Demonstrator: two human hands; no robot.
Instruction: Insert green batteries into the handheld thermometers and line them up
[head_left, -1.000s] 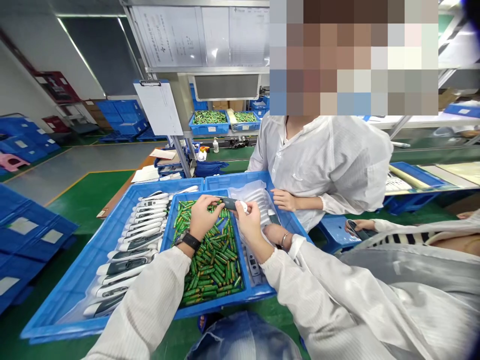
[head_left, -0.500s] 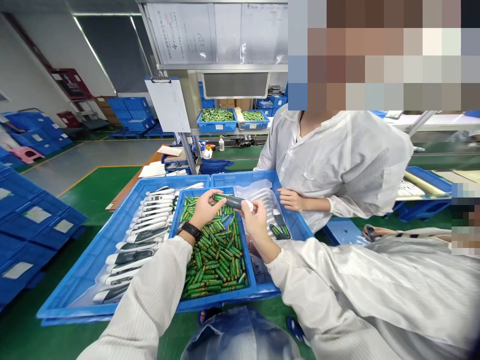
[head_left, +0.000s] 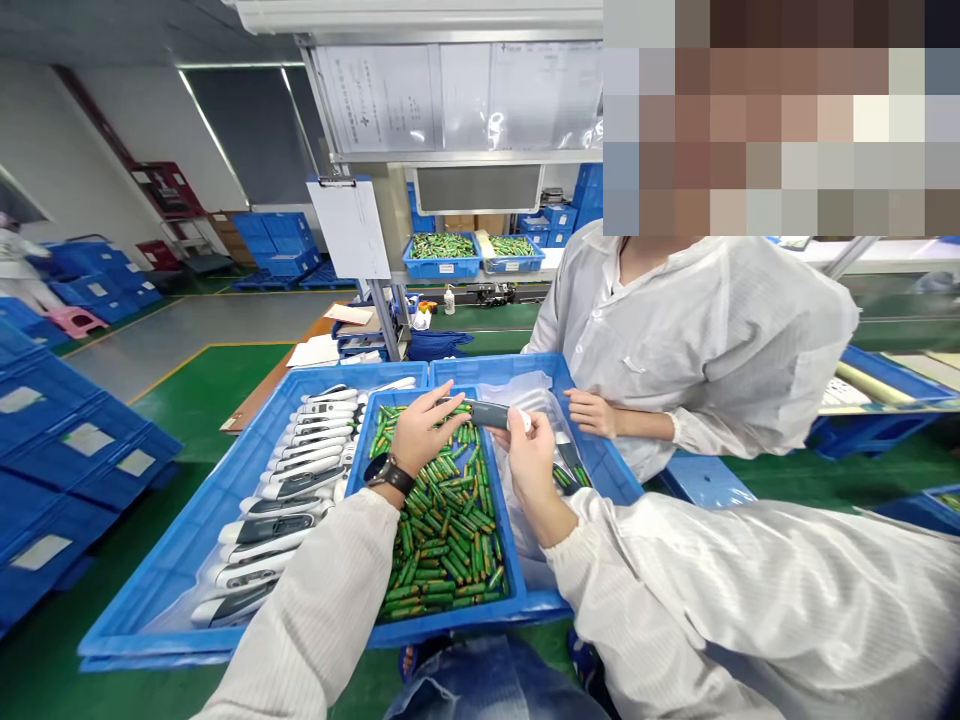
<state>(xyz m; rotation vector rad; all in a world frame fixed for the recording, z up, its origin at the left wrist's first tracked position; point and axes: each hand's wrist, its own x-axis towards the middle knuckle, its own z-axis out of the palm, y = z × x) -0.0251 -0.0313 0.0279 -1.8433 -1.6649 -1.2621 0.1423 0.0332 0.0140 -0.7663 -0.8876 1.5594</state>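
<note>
My left hand [head_left: 422, 433] and my right hand [head_left: 528, 462] together hold a grey and white handheld device [head_left: 491, 414] above a blue tray [head_left: 444, 617] filled with green batteries [head_left: 439, 510]. The left fingers pinch the dark end of the device, and I cannot see whether a battery is in them. The right hand grips the white end. A black watch [head_left: 388, 471] sits on my left wrist. A row of the same white and grey devices [head_left: 289, 485] lies in the large blue bin [head_left: 161, 585] to the left.
A person in a white coat sits across the bins, one hand [head_left: 592, 412] resting on the right bin's edge. More battery trays [head_left: 441, 250] stand on a bench behind. Stacked blue crates [head_left: 67, 460] line the left floor. A clipboard [head_left: 349, 228] hangs from the frame.
The view shifted slightly; both hands kept holding the device over the battery tray, with the left fingers working at its dark end.
</note>
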